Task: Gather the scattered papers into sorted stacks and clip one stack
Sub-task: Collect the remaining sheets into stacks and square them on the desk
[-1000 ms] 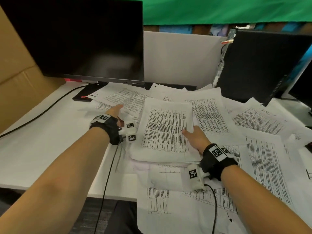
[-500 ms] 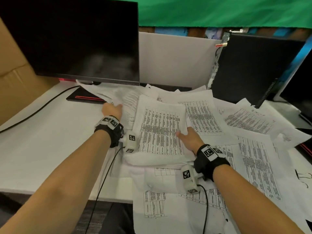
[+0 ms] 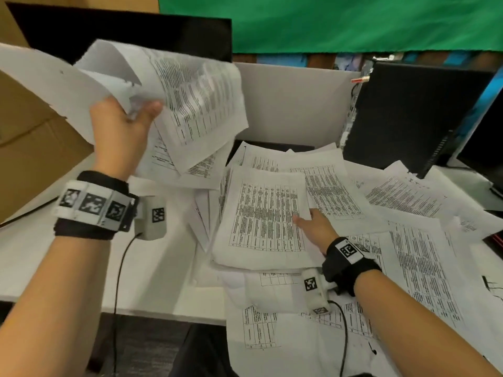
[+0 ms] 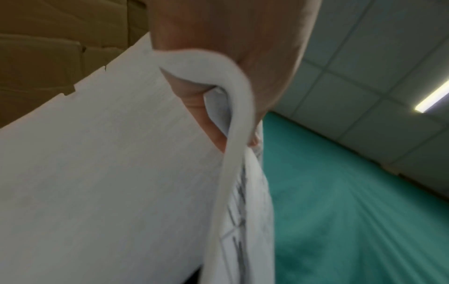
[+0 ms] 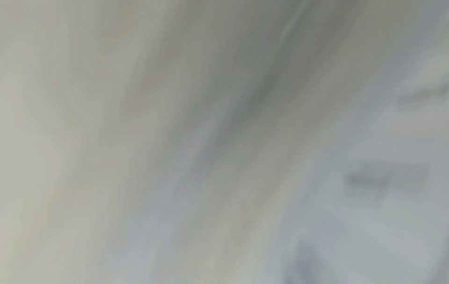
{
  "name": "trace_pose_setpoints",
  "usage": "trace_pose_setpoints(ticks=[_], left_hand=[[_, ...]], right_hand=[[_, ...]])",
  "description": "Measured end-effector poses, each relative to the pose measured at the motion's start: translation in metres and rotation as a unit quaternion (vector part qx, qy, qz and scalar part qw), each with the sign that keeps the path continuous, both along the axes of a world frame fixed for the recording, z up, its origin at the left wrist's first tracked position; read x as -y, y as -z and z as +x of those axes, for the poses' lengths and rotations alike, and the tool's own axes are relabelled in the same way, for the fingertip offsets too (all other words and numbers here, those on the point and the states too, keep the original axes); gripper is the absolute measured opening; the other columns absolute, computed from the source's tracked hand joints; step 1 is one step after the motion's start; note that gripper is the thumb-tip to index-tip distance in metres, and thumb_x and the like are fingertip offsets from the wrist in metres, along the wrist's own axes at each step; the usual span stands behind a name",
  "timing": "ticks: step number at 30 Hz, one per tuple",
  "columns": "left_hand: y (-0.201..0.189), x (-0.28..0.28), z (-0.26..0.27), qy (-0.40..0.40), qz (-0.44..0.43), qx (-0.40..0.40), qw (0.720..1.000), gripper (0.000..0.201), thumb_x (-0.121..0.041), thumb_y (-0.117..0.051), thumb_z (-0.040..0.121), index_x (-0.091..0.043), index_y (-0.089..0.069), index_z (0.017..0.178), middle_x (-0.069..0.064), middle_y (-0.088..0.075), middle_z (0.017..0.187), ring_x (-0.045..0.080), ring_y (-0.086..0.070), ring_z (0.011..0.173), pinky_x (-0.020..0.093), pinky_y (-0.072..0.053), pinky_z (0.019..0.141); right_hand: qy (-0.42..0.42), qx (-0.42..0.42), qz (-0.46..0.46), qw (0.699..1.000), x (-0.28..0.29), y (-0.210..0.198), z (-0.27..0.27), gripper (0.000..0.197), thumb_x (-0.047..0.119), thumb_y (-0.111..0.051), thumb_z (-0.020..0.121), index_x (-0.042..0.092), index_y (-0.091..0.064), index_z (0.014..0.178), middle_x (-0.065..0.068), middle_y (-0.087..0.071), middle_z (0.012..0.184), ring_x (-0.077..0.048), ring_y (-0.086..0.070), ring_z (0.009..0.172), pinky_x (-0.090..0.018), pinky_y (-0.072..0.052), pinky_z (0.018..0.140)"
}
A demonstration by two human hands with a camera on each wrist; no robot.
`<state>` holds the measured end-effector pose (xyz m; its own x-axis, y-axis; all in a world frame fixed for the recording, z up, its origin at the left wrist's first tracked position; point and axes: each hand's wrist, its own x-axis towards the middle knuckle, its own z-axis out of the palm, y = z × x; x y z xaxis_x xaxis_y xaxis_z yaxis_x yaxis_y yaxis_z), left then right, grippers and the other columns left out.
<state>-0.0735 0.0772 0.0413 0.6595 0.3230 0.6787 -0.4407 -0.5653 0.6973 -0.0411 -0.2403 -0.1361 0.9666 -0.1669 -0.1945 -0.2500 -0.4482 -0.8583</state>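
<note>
My left hand (image 3: 130, 112) is raised at the upper left and grips a bundle of printed sheets (image 3: 196, 104), which curl and fan out above the desk. The left wrist view shows that bundle (image 4: 97, 173) folded over the thumb (image 4: 194, 92). A neat stack of table printouts (image 3: 261, 219) lies mid-desk. My right hand (image 3: 307, 224) holds its right edge, thumb on top and fingers hidden beneath. Several loose printed sheets (image 3: 416, 262) are scattered to the right and behind. The right wrist view is a grey blur of paper.
A dark monitor (image 3: 136, 36) stands at the back left and a black computer case (image 3: 408, 118) at the back right. Cardboard (image 3: 27, 159) borders the left. Bare white desk (image 3: 68, 262) lies left of the stack. Sheets (image 3: 285, 344) hang over the front edge.
My left hand took hold of the sheets lying under the monitor and lifted them high above the desk. My right hand stayed on the stack's right edge.
</note>
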Motion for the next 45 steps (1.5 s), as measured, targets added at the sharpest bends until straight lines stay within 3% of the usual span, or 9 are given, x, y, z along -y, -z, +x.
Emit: trace_pose_setpoints(ticks=[2,6,10,15,18,24,28,38,45], left_hand=[[-0.017,-0.007,-0.013,0.088,-0.018,0.025,0.996,0.017,-0.023,-0.065,0.089,-0.032,-0.068,0.102,-0.012,-0.071,0.103,0.001,-0.064,0.1,0.031,-0.052,0.094],[-0.035,-0.017,-0.012,0.178,-0.082,0.032,0.98,0.042,-0.018,-0.064,0.089,-0.004,-0.055,0.128,0.006,-0.064,0.124,0.016,-0.061,0.116,0.039,-0.049,0.098],[-0.026,-0.016,-0.005,0.232,-0.043,-0.023,0.971,0.04,-0.012,-0.059,0.092,-0.002,-0.053,0.129,0.004,-0.065,0.123,0.019,-0.062,0.115,0.043,-0.049,0.098],[-0.002,-0.016,-0.003,0.252,-0.127,-0.032,0.959,0.042,-0.003,-0.055,0.093,0.007,-0.046,0.132,0.002,-0.067,0.118,0.022,-0.063,0.113,0.034,-0.052,0.094],[0.019,-0.025,0.005,0.203,-0.229,-0.057,0.95,0.042,-0.006,-0.06,0.089,0.006,-0.053,0.128,0.013,-0.065,0.121,0.024,-0.064,0.111,0.038,-0.051,0.097],[0.063,-0.034,0.015,0.125,-0.294,-0.153,0.935,0.023,-0.009,-0.062,0.089,-0.003,-0.063,0.111,-0.01,-0.073,0.079,0.005,-0.07,0.077,0.021,-0.054,0.068],[0.11,-0.057,0.027,0.078,-0.305,-0.29,0.904,0.02,-0.017,-0.072,0.081,-0.012,-0.067,0.1,-0.002,-0.072,0.091,0.017,-0.066,0.094,0.028,-0.053,0.076],[0.141,-0.037,0.004,0.145,-0.238,-0.377,0.883,0.023,-0.014,-0.065,0.082,-0.007,-0.069,0.103,0.013,-0.071,0.107,0.034,-0.064,0.105,0.053,-0.042,0.102],[0.113,-0.027,-0.012,0.207,-0.104,-0.295,0.927,0.02,-0.003,-0.06,0.077,-0.021,-0.07,0.073,-0.013,-0.069,0.07,-0.004,-0.058,0.064,0.02,-0.043,0.063]], right_hand=[[-0.004,0.016,-0.027,0.999,0.0,-0.011,0.002,0.067,0.029,-0.068,0.091,0.006,-0.036,0.145,-0.003,-0.047,0.135,-0.026,-0.048,0.124,-0.032,-0.039,0.1],[-0.041,0.207,-0.039,0.977,-0.004,-0.062,0.003,0.102,0.057,-0.073,0.076,0.029,-0.015,0.155,0.004,-0.013,0.161,-0.019,-0.021,0.147,-0.043,-0.027,0.117],[-0.082,0.345,0.026,0.935,-0.006,-0.135,0.006,0.1,0.04,-0.08,0.078,0.033,-0.015,0.153,0.005,-0.017,0.162,-0.007,-0.019,0.145,-0.034,-0.024,0.116],[-0.247,0.231,-0.229,0.913,-0.011,-0.154,0.016,0.037,0.013,-0.066,0.091,0.004,-0.061,0.127,-0.012,-0.064,0.127,-0.022,-0.058,0.115,-0.035,-0.046,0.098],[-0.228,0.214,-0.182,0.932,-0.022,-0.14,0.006,0.019,0.02,-0.061,0.092,0.005,-0.07,0.099,-0.014,-0.073,0.103,-0.019,-0.064,0.092,-0.046,-0.054,0.087],[-0.246,0.082,-0.067,0.963,-0.018,-0.133,-0.005,0.008,0.033,-0.063,0.093,0.029,-0.071,0.093,0.012,-0.074,0.083,-0.003,-0.071,0.074,-0.015,-0.053,0.067],[-0.137,0.014,-0.02,0.99,-0.006,-0.109,0.02,0.032,0.026,-0.067,0.088,0.004,-0.068,0.111,-0.01,-0.073,0.105,-0.031,-0.069,0.097,-0.043,-0.053,0.092],[-0.109,-0.132,0.205,0.964,-0.015,-0.054,0.008,0.013,0.004,-0.051,0.098,0.002,-0.061,0.106,-0.015,-0.069,0.102,-0.027,-0.067,0.087,-0.038,-0.057,0.077],[-0.083,-0.123,0.31,0.939,-0.052,-0.05,0.025,0.06,0.072,-0.049,0.084,0.03,-0.064,0.124,-0.007,-0.071,0.118,-0.031,-0.068,0.107,-0.042,-0.06,0.077]])
